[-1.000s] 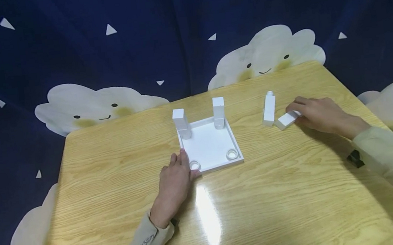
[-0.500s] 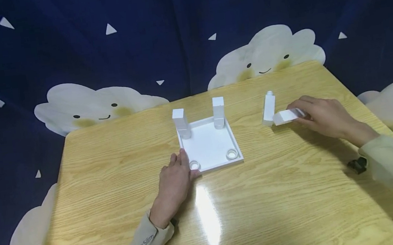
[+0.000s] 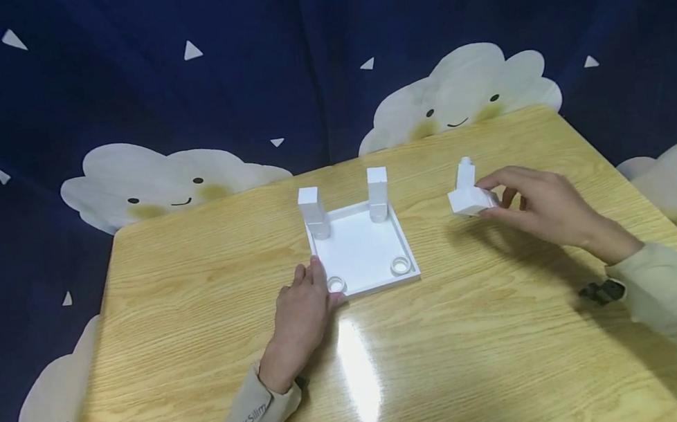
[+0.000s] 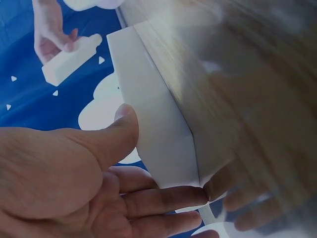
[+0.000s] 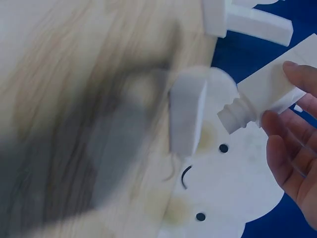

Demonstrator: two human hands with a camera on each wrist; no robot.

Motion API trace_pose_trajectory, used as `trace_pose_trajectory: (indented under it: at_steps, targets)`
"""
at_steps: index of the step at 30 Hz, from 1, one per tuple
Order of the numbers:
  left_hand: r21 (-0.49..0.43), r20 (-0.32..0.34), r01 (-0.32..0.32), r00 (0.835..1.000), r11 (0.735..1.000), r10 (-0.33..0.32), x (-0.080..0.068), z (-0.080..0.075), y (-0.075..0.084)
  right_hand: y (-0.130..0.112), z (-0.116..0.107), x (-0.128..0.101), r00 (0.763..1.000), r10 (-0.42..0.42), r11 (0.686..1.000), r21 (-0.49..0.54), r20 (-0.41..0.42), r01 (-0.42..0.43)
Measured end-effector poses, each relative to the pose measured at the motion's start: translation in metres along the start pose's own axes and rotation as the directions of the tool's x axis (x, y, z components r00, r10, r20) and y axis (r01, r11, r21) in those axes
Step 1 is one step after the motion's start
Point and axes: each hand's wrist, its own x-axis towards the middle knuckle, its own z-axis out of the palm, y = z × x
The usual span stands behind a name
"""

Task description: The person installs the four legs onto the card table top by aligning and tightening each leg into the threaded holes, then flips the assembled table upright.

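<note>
A white square tabletop [image 3: 358, 247] with a raised rim lies underside up on the wooden table. Two white legs, left [image 3: 312, 208] and right [image 3: 377, 189], stand upright in its far corners; a threaded ring socket [image 3: 401, 273] sits at its near right corner. My left hand [image 3: 300, 313] holds the near left corner, thumb on the front side, fingers along the left. My right hand [image 3: 554, 207] pinches another table leg [image 5: 270, 82] between thumb and fingers, tilted above the table, its threaded end showing in the right wrist view. Behind it lies a loose leg [image 3: 465, 174].
The wooden table [image 3: 196, 283] reaches back to a dark blue curtain [image 3: 270, 51] printed with clouds and small triangles. A bright glare patch [image 3: 359, 376] shows on the wood in front of the tabletop.
My right hand has lifted the leg from the table and turned it, moving it left across the loose leg. The left hand and tabletop stay in place.
</note>
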Motion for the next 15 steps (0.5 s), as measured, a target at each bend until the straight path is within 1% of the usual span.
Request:
trace_pose_trajectory:
  at_steps: [6, 10, 15]
  targets:
    - [-0.005, 0.020, 0.009, 1.000, 1.000, -0.009, 0.000, 0.000, 0.000, -0.014, 0.004, 0.007, 1.000, -0.014, 0.998, 0.061, -0.020, 0.015]
    - [-0.007, 0.032, 0.012, 0.999, 1.000, -0.012, 0.001, 0.001, 0.000, -0.022, 0.007, 0.010, 1.000, -0.010, 0.995, 0.096, -0.011, 0.011]
    - [-0.007, 0.029, 0.014, 0.999, 1.000, -0.014, 0.002, 0.000, 0.000, -0.034, 0.012, 0.013, 1.000, 0.000, 0.985, 0.172, 0.007, -0.001]
